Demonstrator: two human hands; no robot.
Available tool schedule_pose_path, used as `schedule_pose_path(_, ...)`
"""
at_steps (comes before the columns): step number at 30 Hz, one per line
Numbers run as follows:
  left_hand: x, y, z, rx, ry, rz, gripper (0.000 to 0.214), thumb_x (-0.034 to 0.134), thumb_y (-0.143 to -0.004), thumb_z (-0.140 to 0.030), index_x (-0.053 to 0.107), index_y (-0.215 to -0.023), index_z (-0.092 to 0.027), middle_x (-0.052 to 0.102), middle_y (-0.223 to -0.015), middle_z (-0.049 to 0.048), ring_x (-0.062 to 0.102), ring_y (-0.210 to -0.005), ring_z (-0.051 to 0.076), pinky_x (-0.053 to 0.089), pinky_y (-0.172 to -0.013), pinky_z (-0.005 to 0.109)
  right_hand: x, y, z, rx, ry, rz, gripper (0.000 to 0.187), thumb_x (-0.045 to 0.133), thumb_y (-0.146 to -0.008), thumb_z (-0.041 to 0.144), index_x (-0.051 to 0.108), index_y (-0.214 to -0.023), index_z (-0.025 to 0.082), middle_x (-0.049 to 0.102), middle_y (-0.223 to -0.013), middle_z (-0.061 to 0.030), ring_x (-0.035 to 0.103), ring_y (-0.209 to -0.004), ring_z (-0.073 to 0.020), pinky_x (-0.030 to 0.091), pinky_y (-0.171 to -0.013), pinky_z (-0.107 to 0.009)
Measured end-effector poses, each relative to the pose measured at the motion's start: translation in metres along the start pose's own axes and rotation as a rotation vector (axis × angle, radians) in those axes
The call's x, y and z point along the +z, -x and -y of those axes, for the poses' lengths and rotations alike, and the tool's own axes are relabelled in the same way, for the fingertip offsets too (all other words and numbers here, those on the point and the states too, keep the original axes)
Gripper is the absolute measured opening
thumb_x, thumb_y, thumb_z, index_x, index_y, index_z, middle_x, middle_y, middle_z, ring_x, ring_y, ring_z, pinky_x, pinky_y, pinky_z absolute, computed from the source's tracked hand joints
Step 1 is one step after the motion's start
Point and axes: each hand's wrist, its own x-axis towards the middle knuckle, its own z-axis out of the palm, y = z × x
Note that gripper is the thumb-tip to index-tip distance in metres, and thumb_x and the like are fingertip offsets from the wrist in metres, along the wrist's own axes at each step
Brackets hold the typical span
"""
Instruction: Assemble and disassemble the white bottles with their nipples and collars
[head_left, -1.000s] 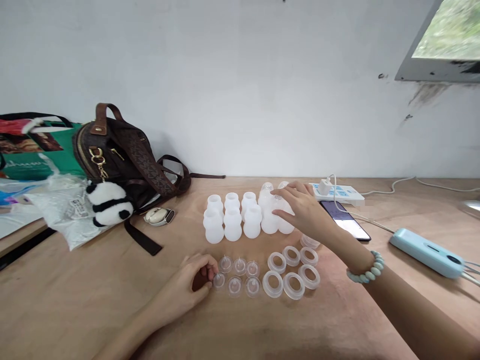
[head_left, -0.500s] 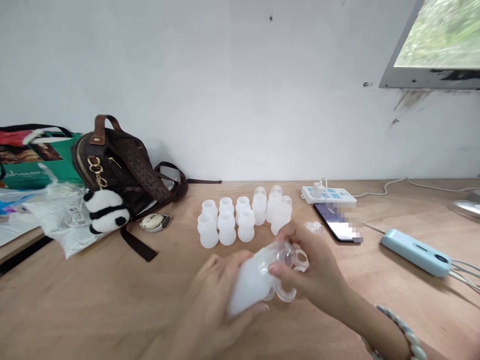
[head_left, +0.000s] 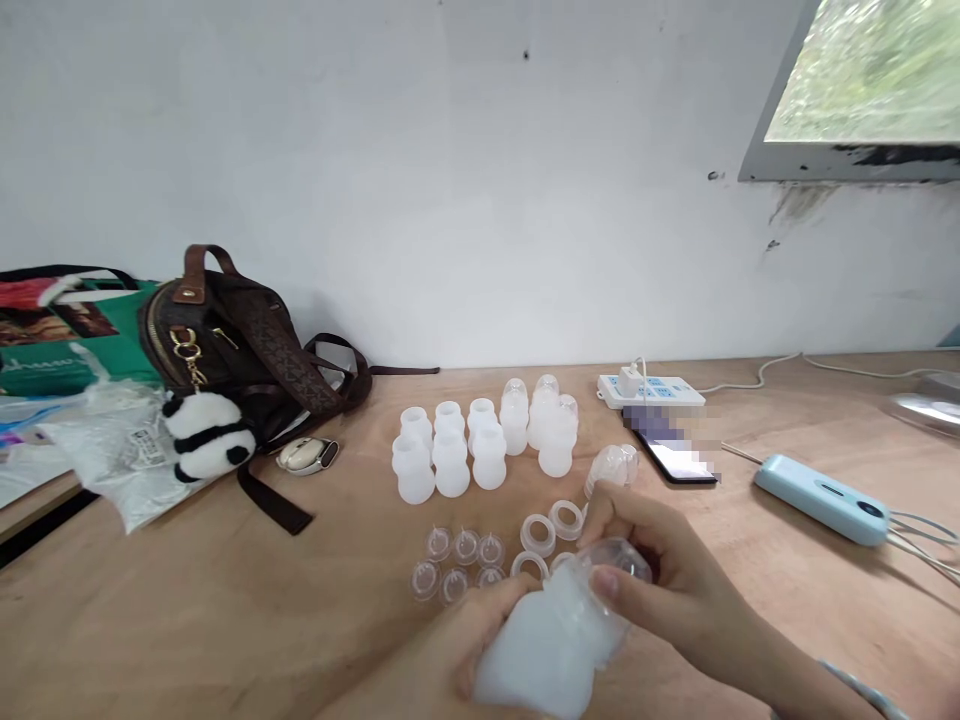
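Note:
My left hand (head_left: 457, 645) is wrapped round a frosted white baby bottle (head_left: 536, 650), tilted with its top to the upper right. The fingers and thumb of my right hand (head_left: 667, 575) are closed on the clear dome cap (head_left: 616, 558) at the bottle's top. Just beyond my hands lie several white collar rings (head_left: 538, 535), some partly hidden by the right hand. To their left sit several clear teats (head_left: 454, 585) in two rows. Farther back stand several open frosted bottles (head_left: 451, 462), beside three bottles with clear caps (head_left: 556, 440).
Loose clear caps (head_left: 609, 468) lie beyond my right hand. On the right are a phone (head_left: 671, 450), a power strip (head_left: 679, 392) and a light blue device (head_left: 821, 500) with cables. A brown backpack (head_left: 255, 330) with a panda charm (head_left: 208, 437) and a computer mouse (head_left: 304, 455) are at left.
Both hands and the bottle have moved right and nearer to me, uncovering the teats and more rings. My right hand stays on the cap. The view has shifted slightly.

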Motion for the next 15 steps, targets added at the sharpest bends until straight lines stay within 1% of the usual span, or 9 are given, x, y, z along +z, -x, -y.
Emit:
schedule_pose_path(2, -0.004, 0.009, 0.001, -0.040, 0.068, 0.017, 0.067, 0.077, -0.071, -0.051, 0.058, -0.131, -0.027, 0.069, -0.107, 0.0035, 0.066, -0.094, 0.024, 0.050, -0.079, 0.032, -0.030, -0.007, -0.005, -0.077, 0.132, -0.230, 0.031, 0.052, -0.094, 0.050, 0.056, -0.075, 0.026, 0.054, -0.067, -0.0004, 0.054, -0.058, -0.0169, 0.044, -0.050, -0.028)
schedule_pose_path(3, -0.008, 0.014, 0.006, -0.069, 0.095, 0.007, 0.071, 0.077, -0.071, -0.052, 0.056, -0.134, -0.029, 0.069, -0.111, 0.0035, 0.066, -0.098, 0.025, 0.051, -0.082, 0.034, -0.049, -0.011, -0.009, -0.103, 0.255, -0.446, 0.033, 0.054, -0.092, 0.049, 0.054, -0.070, 0.025, 0.053, -0.066, -0.0010, 0.053, -0.059, -0.0174, 0.043, -0.052, -0.029)
schedule_pose_path(4, -0.012, 0.018, 0.011, -0.090, 0.095, -0.022, 0.074, 0.079, -0.069, -0.052, 0.055, -0.136, -0.031, 0.068, -0.115, 0.0036, 0.065, -0.101, 0.026, 0.051, -0.085, 0.036, -0.070, -0.015, -0.014, -0.142, 0.368, -0.644, 0.033, 0.061, -0.086, 0.050, 0.052, -0.067, 0.025, 0.051, -0.065, -0.0010, 0.051, -0.058, -0.0174, 0.041, -0.051, -0.030)
schedule_pose_path(5, -0.016, 0.020, 0.018, -0.097, 0.056, -0.094, 0.075, 0.079, -0.070, -0.051, 0.054, -0.139, -0.032, 0.067, -0.122, 0.0041, 0.065, -0.105, 0.028, 0.051, -0.089, 0.039, -0.090, -0.019, -0.020, -0.103, 0.441, -0.795, 0.031, 0.063, -0.085, 0.052, 0.056, -0.073, 0.025, 0.052, -0.069, -0.0019, 0.051, -0.061, -0.0187, 0.042, -0.053, -0.031)
schedule_pose_path(7, -0.025, 0.019, 0.029, -0.012, -0.084, -0.298, 0.076, 0.079, -0.071, -0.050, 0.053, -0.140, -0.032, 0.063, -0.132, 0.0061, 0.061, -0.115, 0.032, 0.050, -0.093, 0.043, -0.121, -0.027, -0.035, -0.054, 0.445, -0.887, 0.031, 0.050, -0.092, 0.055, 0.059, -0.089, 0.025, 0.050, -0.068, -0.0017, 0.048, -0.060, -0.0188, 0.041, -0.055, -0.032)
schedule_pose_path(9, -0.032, 0.009, 0.034, 0.102, -0.199, -0.498, 0.074, 0.078, -0.072, -0.053, 0.055, -0.138, -0.029, 0.061, -0.136, 0.0086, 0.058, -0.120, 0.035, 0.051, -0.094, 0.046, -0.133, -0.034, -0.051, 0.087, 0.587, -0.783, 0.041, 0.054, -0.087, 0.063, 0.063, -0.096, 0.024, 0.050, -0.064, -0.0006, 0.045, -0.056, -0.0179, 0.037, -0.054, -0.032)
schedule_pose_path(10, -0.034, 0.003, 0.033, 0.156, -0.250, -0.549, 0.069, 0.076, -0.074, -0.053, 0.057, -0.135, -0.027, 0.063, -0.134, 0.0088, 0.059, -0.119, 0.035, 0.052, -0.094, 0.045, -0.132, -0.037, -0.060, 0.139, 0.645, -0.706, 0.047, 0.055, -0.084, 0.067, 0.066, -0.097, 0.023, 0.049, -0.060, 0.0005, 0.044, -0.054, -0.0177, 0.036, -0.053, -0.031)
schedule_pose_path(12, -0.036, -0.009, 0.028, 0.259, -0.350, -0.599, 0.055, 0.072, -0.080, -0.052, 0.061, -0.128, -0.026, 0.069, -0.122, 0.0069, 0.064, -0.108, 0.031, 0.055, -0.088, 0.041, -0.123, -0.043, -0.076, 0.185, 0.726, -0.552, 0.056, 0.055, -0.080, 0.074, 0.070, -0.095, 0.023, 0.049, -0.056, 0.0015, 0.045, -0.051, -0.0178, 0.035, -0.052, -0.031)
schedule_pose_path(15, -0.035, -0.018, 0.022, 0.352, -0.518, -0.671, 0.045, 0.071, -0.083, -0.045, 0.062, -0.124, -0.026, 0.072, -0.113, 0.0045, 0.066, -0.099, 0.028, 0.055, -0.085, 0.038, -0.108, -0.047, -0.092, 0.181, 0.771, -0.380, 0.056, 0.054, -0.080, 0.075, 0.072, -0.093, 0.023, 0.056, -0.063, -0.0007, 0.050, -0.054, -0.0179, 0.037, -0.054, -0.030)
